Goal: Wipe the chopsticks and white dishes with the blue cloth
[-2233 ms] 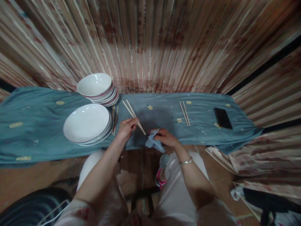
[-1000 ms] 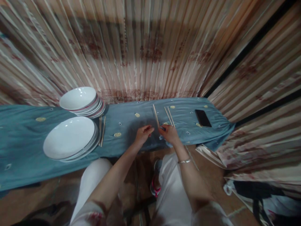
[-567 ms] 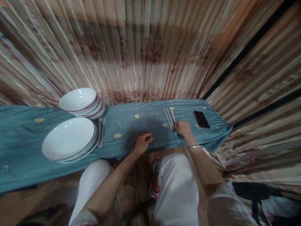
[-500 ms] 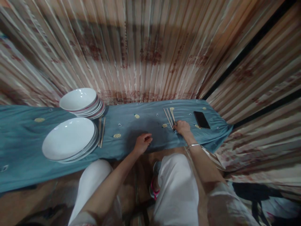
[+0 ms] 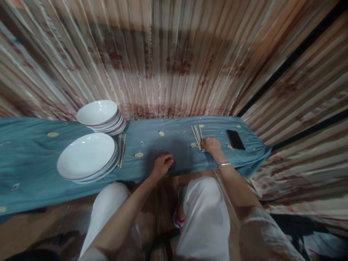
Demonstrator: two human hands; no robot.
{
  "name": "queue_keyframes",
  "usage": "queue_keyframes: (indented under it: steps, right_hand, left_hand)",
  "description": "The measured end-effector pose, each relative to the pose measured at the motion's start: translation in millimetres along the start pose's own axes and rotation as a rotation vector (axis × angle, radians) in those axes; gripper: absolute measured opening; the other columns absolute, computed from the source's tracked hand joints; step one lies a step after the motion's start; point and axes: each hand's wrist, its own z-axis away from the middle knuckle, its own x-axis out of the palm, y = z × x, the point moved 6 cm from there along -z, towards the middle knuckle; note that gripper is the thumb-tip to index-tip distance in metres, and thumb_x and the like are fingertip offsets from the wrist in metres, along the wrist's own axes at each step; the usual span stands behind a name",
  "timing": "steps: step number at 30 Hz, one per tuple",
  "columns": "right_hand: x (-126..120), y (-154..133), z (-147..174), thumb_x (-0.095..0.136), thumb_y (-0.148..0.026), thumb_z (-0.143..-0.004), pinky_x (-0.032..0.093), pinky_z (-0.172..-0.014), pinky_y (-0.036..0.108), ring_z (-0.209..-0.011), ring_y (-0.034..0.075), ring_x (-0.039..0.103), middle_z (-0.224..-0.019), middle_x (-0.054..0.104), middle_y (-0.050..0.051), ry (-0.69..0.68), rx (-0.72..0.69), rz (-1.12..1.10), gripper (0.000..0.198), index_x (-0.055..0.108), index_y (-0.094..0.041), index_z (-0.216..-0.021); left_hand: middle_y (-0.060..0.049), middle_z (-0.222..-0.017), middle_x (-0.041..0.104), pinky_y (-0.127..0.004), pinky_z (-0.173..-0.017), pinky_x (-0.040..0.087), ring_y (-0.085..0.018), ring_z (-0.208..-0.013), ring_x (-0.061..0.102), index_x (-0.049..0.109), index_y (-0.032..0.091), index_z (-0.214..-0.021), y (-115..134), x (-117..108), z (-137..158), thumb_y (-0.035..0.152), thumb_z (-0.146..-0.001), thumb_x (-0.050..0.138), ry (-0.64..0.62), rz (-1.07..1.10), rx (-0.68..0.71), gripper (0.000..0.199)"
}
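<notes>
My right hand [image 5: 212,145] rests low over the blue-grey cloth, its fingers pinched on the near end of a chopstick [image 5: 201,131]. Just left of it, several loose wooden chopsticks [image 5: 195,137] lie close together, pointing away from me. My left hand [image 5: 162,165] hovers near the front edge of the cloth, fingers curled in and no object visible in them. A phone [image 5: 235,140] lies dark-faced to the right of my right hand.
At left stand a stack of white plates [image 5: 87,156] and, behind it, a stack of white bowls [image 5: 98,112]. More chopsticks [image 5: 123,150] lie beside them. A pleated curtain [image 5: 174,65] backs the cloth-covered table [image 5: 152,134]. My knees are under its front edge.
The view has shifted slightly, so the table things sit a little further right. A chopstick at my right hand now stands more apart from the others. My left hand stays curled.
</notes>
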Motion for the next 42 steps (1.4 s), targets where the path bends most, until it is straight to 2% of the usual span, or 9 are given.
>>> queue_keyframes:
  steps: [5,8,11,14,17,21,29,36,42]
  right_hand:
    - [-21,1,22,0.047,-0.045,-0.092,0.045,-0.077,0.033,-0.095,0.029,0.066,-0.097,0.068,0.024,0.081,0.018,0.006,0.044,0.067,-0.006,-0.099]
    - [-33,-22,41,0.042,-0.051,-0.093,0.041,-0.071,0.03,-0.088,0.028,0.067,-0.092,0.07,0.02,0.102,-0.102,-0.084,0.047,0.068,-0.012,-0.09]
    - [-37,-62,62,0.041,-0.051,-0.093,0.036,-0.063,0.028,-0.08,0.024,0.067,-0.085,0.072,0.014,0.098,-0.249,-0.189,0.046,0.069,-0.016,-0.085]
    - [-32,-106,78,0.043,-0.05,-0.093,0.034,-0.061,0.027,-0.075,0.021,0.066,-0.081,0.072,0.012,0.097,-0.372,-0.287,0.043,0.069,-0.017,-0.083]
    - [-19,-141,88,0.043,-0.048,-0.093,0.034,-0.063,0.026,-0.079,0.02,0.066,-0.085,0.073,0.01,0.08,-0.458,-0.353,0.041,0.069,-0.017,-0.087]
    - [2,-165,93,0.045,-0.046,-0.094,0.036,-0.066,0.025,-0.084,0.02,0.067,-0.089,0.073,0.008,0.043,-0.506,-0.408,0.037,0.069,-0.019,-0.091]
    - [18,-171,89,0.048,-0.042,-0.092,0.038,-0.067,0.024,-0.081,0.019,0.068,-0.084,0.073,0.006,0.054,-0.525,-0.583,0.032,0.07,-0.02,-0.088]
    - [22,-173,79,0.063,-0.041,-0.08,0.041,-0.066,0.024,-0.069,0.015,0.062,-0.074,0.067,-0.001,0.021,-0.456,-1.222,0.021,0.069,-0.022,-0.088]
    - [33,-189,80,0.078,-0.024,-0.057,0.047,-0.058,0.024,-0.058,0.012,0.059,-0.069,0.064,-0.006,-0.439,-0.245,-2.071,0.035,0.061,-0.021,-0.087]
  left_hand:
    - [-0.004,-0.076,0.066,-0.026,-0.061,0.05,-0.014,-0.064,0.06,0.073,0.018,-0.088,7,-23,6,0.016,-0.07,0.064,0.048,-0.115,0.091,0.02]
    - [-0.009,-0.097,0.068,-0.034,-0.081,0.051,-0.02,-0.087,0.064,0.072,0.018,-0.095,12,-48,15,0.015,-0.071,0.064,0.119,-0.289,0.169,0.025]
    - [-0.013,-0.12,0.062,-0.044,-0.102,0.04,-0.028,-0.117,0.054,0.068,0.018,-0.108,16,-73,29,0.018,-0.073,0.064,0.191,-0.471,0.23,0.036]
    - [-0.012,-0.133,0.056,-0.055,-0.111,0.023,-0.032,-0.135,0.036,0.063,0.021,-0.118,15,-96,44,0.02,-0.075,0.063,0.255,-0.624,0.216,0.042]
    - [-0.011,-0.137,0.053,-0.066,-0.109,0.014,-0.034,-0.139,0.029,0.061,0.024,-0.121,7,-113,53,0.022,-0.078,0.061,0.302,-0.728,0.146,0.044]
    - [-0.013,-0.139,0.051,-0.068,-0.107,0.017,-0.035,-0.139,0.029,0.06,0.022,-0.122,-8,-126,53,0.023,-0.078,0.061,0.324,-0.808,0.126,0.044]
    - [-0.01,-0.132,0.056,-0.047,-0.11,0.035,-0.025,-0.13,0.044,0.062,0.02,-0.117,-11,-115,54,0.023,-0.086,0.05,0.258,-0.723,0.43,0.033]
    - [-0.019,-0.145,0.04,-0.051,-0.111,0.032,-0.032,-0.138,0.031,0.048,0.012,-0.132,-20,-132,47,0.019,-0.082,0.052,0.43,-0.822,0.347,0.05]
    - [-0.02,-0.137,0.047,-0.05,-0.107,0.037,-0.032,-0.128,0.044,0.048,0.01,-0.131,-23,-141,31,0.015,-0.079,0.05,0.461,-0.834,0.301,0.052]
